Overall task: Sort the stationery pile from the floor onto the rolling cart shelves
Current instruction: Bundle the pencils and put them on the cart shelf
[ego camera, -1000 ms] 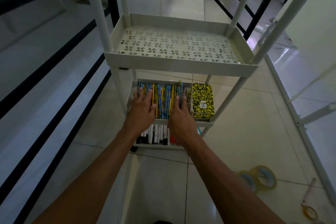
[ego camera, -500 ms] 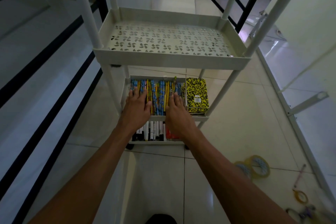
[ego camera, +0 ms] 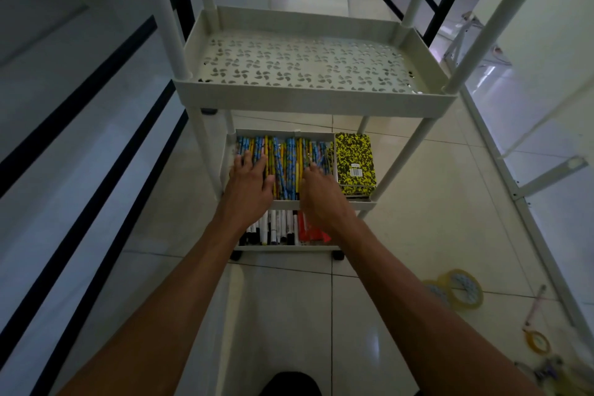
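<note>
Change: both hands have slid a little further over the pencils, toward the back wall of the middle shelf; the notebooks have stayed by the right edge.
Head view, cart [ego camera: 315, 103]: white plastic, three shelves on posts, small black wheels on the tiled floor.
Top shelf [ego camera: 302, 66]: a perforated tray with a leaf pattern.
Middle shelf [ego camera: 324, 204]: a packed row of blue and yellow pencils [ego camera: 286, 161] runs from the left wall to the centre; a stack of yellow-and-black notebooks [ego camera: 353, 162] lies at the right edge, just beside the pencils.
Left hand [ego camera: 249, 183]: palm down, fingers spread and flat on the pencils near the shelf's left edge.
Right hand [ego camera: 318, 190]: palm down on the right part of the pencil row, next to the notebooks; fingers look loosely straight, their tips blurred.
Bottom shelf [ego camera: 286, 247]: black-and-white markers [ego camera: 276, 230] along the front, something red [ego camera: 310, 231] to their right.
Floor, right of the cart: two rolls of clear tape [ego camera: 459, 289], a smaller roll [ego camera: 536, 341] and a thin pink stick [ego camera: 535, 305], well apart from the cart.
</note>
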